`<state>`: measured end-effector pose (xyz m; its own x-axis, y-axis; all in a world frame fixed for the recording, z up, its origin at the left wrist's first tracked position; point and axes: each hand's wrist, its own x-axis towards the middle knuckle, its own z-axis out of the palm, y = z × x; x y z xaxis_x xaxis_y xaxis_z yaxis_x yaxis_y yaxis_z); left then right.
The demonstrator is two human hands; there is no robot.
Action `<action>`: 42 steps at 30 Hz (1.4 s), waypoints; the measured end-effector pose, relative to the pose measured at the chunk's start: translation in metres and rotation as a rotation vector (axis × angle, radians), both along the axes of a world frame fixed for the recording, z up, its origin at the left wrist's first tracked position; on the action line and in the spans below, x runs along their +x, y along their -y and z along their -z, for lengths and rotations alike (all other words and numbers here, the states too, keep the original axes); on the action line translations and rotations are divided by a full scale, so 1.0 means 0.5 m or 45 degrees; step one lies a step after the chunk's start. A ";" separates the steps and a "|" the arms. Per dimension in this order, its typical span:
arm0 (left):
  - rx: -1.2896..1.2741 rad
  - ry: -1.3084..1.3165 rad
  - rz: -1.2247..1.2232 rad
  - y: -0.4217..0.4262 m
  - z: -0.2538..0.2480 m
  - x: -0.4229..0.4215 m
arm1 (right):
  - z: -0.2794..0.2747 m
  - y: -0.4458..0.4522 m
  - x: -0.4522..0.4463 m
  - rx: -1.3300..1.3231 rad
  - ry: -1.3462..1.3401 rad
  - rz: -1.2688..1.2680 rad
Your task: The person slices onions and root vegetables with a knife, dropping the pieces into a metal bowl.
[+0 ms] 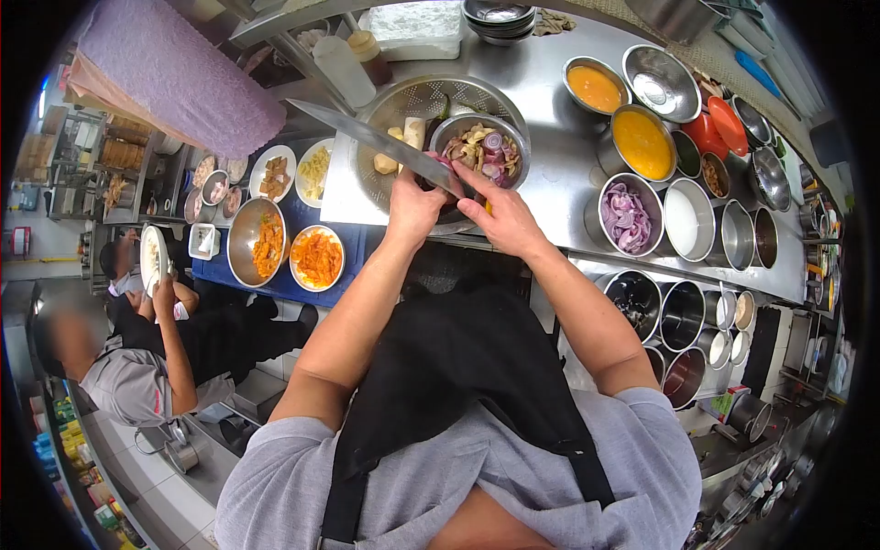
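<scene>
A large chef's knife (371, 137) lies diagonally over a perforated metal colander (374, 108), its tip toward the upper left. My right hand (506, 220) is closed at the knife's heel end, index finger along the blade; the handle is mostly hidden. My left hand (415, 209) is curled beneath the blade, its fingertips and anything in them hidden. Just beyond my hands, a steel bowl (522, 151) of cut purple onion and pale pieces sits in the colander. Beside it are a pale peeled root piece (414, 131) and a round tan piece (385, 163).
A white board (344, 197) lies under the colander's left side. To the right stand pots of yellow liquid (643, 142), sliced purple onion (626, 217) and white contents (687, 220). Bowls of orange pieces (317, 258) sit left. A co-worker (147, 367) holds a plate (153, 259) farther left.
</scene>
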<state>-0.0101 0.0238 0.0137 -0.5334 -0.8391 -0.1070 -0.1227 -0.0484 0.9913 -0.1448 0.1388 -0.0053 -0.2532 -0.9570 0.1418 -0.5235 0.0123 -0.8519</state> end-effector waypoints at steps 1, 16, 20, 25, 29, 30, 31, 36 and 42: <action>0.006 0.005 0.024 0.000 -0.002 0.004 | -0.001 -0.001 0.002 0.001 0.000 -0.001; 0.342 -0.243 0.357 0.000 0.005 0.036 | 0.046 0.019 -0.058 0.120 0.518 0.091; 0.388 -0.315 0.383 0.010 0.022 0.044 | 0.035 0.019 -0.070 0.169 0.328 0.263; 0.405 -0.355 0.307 0.025 0.027 0.041 | 0.025 0.018 -0.074 0.455 0.376 0.258; 0.472 -0.364 0.204 0.017 0.032 0.027 | 0.019 0.001 -0.038 0.103 0.267 0.072; 0.492 -0.372 0.165 0.013 0.031 0.022 | 0.011 -0.003 -0.027 0.157 0.376 0.040; 0.494 -0.371 0.164 0.009 0.030 0.019 | 0.007 -0.006 -0.018 0.159 0.378 0.040; 0.448 -0.436 0.189 0.020 0.042 0.025 | 0.002 -0.006 -0.007 -0.009 0.293 -0.136; 0.393 -0.435 0.189 0.028 0.045 0.026 | -0.016 -0.004 0.004 -0.032 0.204 -0.124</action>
<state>0.0027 0.0100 -0.0089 -0.6931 -0.7077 -0.1370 0.1794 -0.3534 0.9181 -0.1430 0.1407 0.0025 -0.1808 -0.9748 0.1309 -0.3785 -0.0539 -0.9240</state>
